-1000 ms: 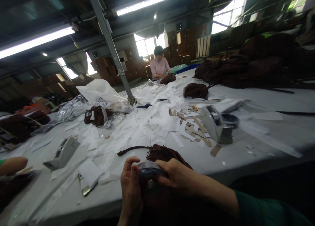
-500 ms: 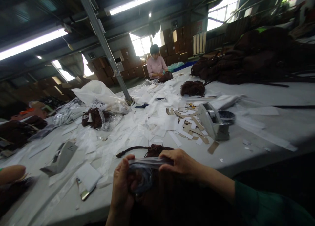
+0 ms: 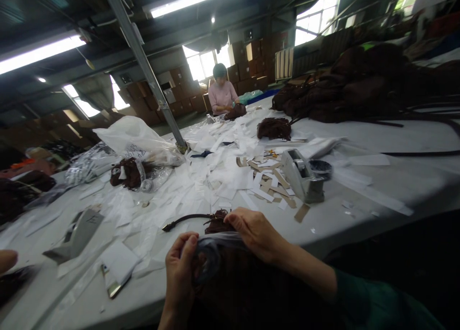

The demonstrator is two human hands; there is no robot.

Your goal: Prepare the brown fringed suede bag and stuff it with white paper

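My left hand [image 3: 181, 267] is closed around a roll of translucent plastic film [image 3: 210, 262], low in the middle of the view. From the roll a strip of film [image 3: 226, 236] runs across to my right hand [image 3: 257, 231]. Its fingers are bent in a pinch at the strip's far end; the exact grip is partly hidden. Just beyond lies a dark brown bag part [image 3: 217, 222] with a curved strap [image 3: 187, 218] reaching left over the table. Below my hands is a dark brown mass, too dark to make out well.
Tape dispensers [image 3: 304, 176] stand on the white table [image 3: 359, 215] right and left. Card strips [image 3: 266, 188], a brush [image 3: 111, 282], white paper [image 3: 118, 260] and a white plastic bag [image 3: 138, 140] lie about. Brown bags [image 3: 345, 88] are heaped right. A co-worker [image 3: 222, 92] sits opposite.
My right hand has shifted slightly left and up, toward the brown bag part. My left hand still grips the roll. The whole view has swung a little to the right.
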